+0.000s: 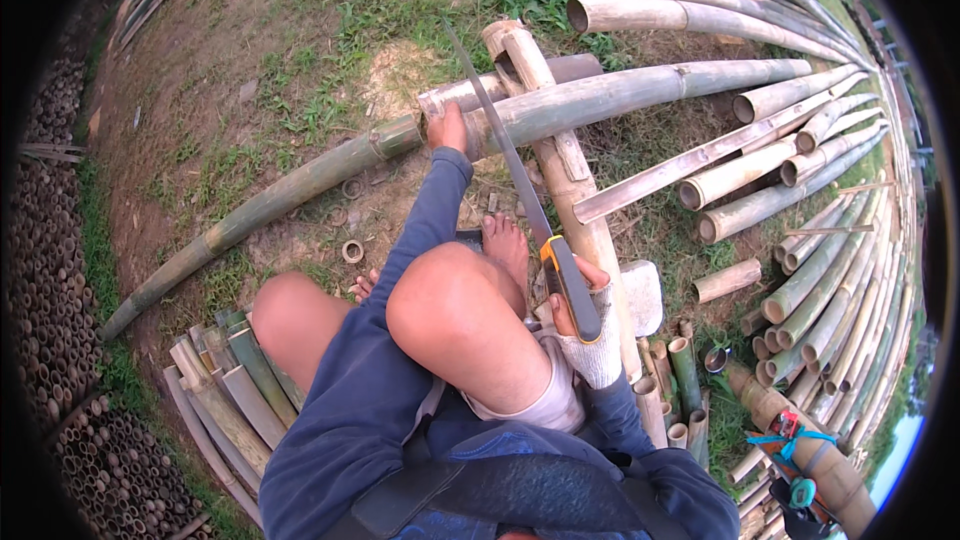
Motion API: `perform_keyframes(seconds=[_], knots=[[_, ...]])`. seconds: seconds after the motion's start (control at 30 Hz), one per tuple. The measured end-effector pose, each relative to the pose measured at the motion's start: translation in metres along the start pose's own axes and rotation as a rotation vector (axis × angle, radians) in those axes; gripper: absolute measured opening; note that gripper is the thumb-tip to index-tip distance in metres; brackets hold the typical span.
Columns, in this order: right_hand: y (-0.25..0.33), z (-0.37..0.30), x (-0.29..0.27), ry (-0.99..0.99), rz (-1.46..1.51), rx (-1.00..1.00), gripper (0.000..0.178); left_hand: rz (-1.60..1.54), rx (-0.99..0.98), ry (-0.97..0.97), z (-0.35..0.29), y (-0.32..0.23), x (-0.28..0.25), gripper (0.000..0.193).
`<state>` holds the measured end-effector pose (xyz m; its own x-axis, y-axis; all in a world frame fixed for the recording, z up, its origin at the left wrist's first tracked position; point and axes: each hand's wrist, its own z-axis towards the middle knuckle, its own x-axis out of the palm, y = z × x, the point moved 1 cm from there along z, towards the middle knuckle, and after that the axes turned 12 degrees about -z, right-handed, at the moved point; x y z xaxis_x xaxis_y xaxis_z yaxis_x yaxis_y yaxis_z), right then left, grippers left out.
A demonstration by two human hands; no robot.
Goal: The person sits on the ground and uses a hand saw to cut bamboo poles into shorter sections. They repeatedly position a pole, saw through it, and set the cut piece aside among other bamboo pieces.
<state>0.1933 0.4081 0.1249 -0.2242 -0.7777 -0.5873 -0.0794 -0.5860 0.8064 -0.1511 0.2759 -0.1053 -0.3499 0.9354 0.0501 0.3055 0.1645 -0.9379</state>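
Note:
My right hand (590,315), in a pale fingerless glove, is closed round the dark and yellow handle of a handsaw (568,290). The long saw blade (508,150) slants up and away, crossing a thick green bamboo pole (620,100). My left hand (448,130) grips bamboo close to the left of the blade, its fingers partly hidden. Leftward from there, a green bamboo length (290,195) slopes down toward the ground; whether it joins the pole under the blade, I cannot tell. A wooden support (570,180) stands beneath the pole, with a shorter bamboo piece (575,67) behind.
Many bamboo poles (700,15) fan out at the right, their cut ends facing me. Stacks of short bamboo sections (110,460) line the left edge. Split lengths (240,405) lie beside my left knee. Red and turquoise gear (795,450) hangs on a thick bamboo at the lower right.

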Motion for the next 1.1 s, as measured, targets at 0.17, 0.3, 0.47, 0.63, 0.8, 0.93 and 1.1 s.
perform_keyframes(seconds=[0.17,0.3,0.47,0.63,0.8,0.93,1.1], knots=[[0.008,0.007,-0.007,0.041,0.028,0.005,0.058,0.085,0.042,-0.052,-0.009,-0.004,0.001,0.055],[0.010,0.011,-0.001,0.016,-0.008,-0.014,0.057,0.104,0.143,-0.068,-0.015,-0.010,0.007,0.050],[-0.007,0.001,0.005,-0.041,0.154,0.013,0.052,0.369,0.349,0.147,-0.030,-0.045,-0.015,0.042],[-0.027,-0.004,0.016,-0.096,0.131,-0.040,0.051,0.894,0.584,0.758,-0.050,-0.094,-0.046,0.083],[-0.031,-0.020,0.008,-0.003,0.120,0.024,0.051,1.185,0.628,0.557,-0.083,-0.096,-0.028,0.086],[-0.026,-0.090,-0.025,-0.021,0.072,-0.003,0.056,1.270,0.561,0.539,-0.079,-0.099,-0.022,0.084],[-0.024,-0.074,-0.021,-0.123,-0.010,-0.158,0.051,1.214,0.534,0.542,-0.075,-0.096,-0.022,0.088]])
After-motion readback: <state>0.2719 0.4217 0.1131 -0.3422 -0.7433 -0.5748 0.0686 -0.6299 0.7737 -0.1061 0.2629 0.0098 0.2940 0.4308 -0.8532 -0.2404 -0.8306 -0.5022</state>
